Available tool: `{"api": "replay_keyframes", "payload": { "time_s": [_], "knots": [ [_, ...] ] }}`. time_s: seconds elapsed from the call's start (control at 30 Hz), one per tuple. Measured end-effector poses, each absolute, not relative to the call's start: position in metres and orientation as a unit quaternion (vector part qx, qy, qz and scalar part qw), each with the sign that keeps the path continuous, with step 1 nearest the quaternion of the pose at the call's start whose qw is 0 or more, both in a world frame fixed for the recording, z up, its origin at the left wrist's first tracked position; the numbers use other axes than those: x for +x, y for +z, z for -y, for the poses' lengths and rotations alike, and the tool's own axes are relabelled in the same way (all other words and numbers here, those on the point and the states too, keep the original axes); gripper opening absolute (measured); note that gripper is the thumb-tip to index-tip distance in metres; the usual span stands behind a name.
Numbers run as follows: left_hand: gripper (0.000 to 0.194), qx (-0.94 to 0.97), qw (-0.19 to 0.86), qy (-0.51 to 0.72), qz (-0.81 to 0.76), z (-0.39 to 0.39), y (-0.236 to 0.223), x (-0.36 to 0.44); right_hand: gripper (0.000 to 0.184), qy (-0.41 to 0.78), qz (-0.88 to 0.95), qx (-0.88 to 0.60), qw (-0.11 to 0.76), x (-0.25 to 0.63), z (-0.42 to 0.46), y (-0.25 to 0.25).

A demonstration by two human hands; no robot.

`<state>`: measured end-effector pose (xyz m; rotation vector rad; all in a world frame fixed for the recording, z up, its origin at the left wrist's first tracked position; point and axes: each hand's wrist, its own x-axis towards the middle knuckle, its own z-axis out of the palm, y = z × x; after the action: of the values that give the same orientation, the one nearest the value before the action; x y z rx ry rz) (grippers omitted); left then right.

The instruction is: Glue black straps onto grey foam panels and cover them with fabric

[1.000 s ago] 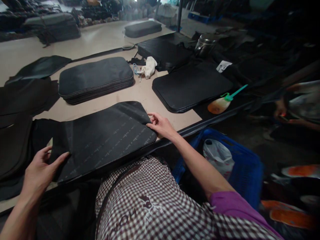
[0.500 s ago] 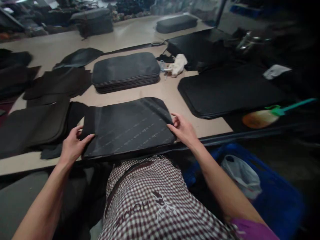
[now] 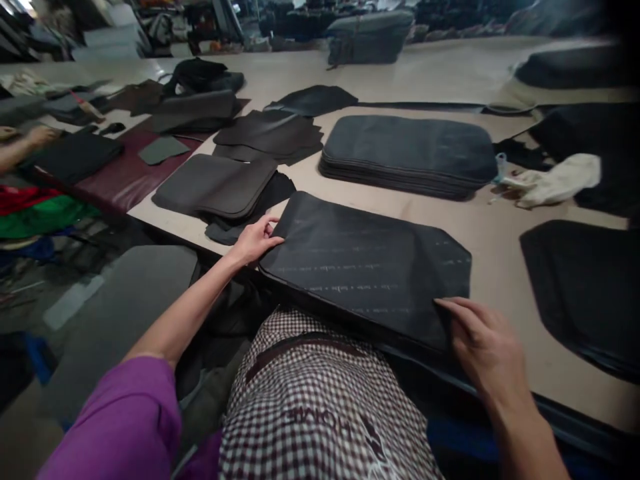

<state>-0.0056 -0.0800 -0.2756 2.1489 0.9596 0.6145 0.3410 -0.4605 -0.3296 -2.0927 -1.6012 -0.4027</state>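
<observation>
A black sheet of material (image 3: 360,260) with faint rows of printed marks lies at the table's front edge, right before me. My left hand (image 3: 257,240) pinches its left edge between thumb and fingers. At the right end, my right hand (image 3: 483,337) grips the near right edge, with the thumb hidden beneath or behind. Just behind the sheet sits a neat stack of dark rounded panels (image 3: 407,150). Brown-black panels (image 3: 220,183) are piled close by my left hand.
To the right lie more black panels (image 3: 590,293) and a whitish cloth (image 3: 563,180). Dark cut pieces (image 3: 273,133) spread behind the left pile. Farther left are a maroon sheet (image 3: 125,167) and another person's hand (image 3: 40,137). A grey panel (image 3: 130,313) hangs low beside the table.
The view has swung left, bringing the maroon sheet and another person's hand into sight. Both my hands still hold the black sheet, whose right end now shows a cut-off corner.
</observation>
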Motion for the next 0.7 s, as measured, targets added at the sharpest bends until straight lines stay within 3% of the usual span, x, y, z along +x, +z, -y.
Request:
{"api": "replay_keyframes", "payload": {
  "time_s": [0.43,0.7],
  "knots": [
    [0.053,0.837,0.322,0.229,-0.377,0.087,-0.282,-0.015,0.031,-0.148,0.593,-0.759,0.224,0.337,0.458,-0.319],
    [0.054,0.878,0.215,0.250,-0.346,0.092,-0.286,-0.015,0.032,-0.148,0.597,-0.756,0.224,0.345,0.461,-0.331]
  ]
}}
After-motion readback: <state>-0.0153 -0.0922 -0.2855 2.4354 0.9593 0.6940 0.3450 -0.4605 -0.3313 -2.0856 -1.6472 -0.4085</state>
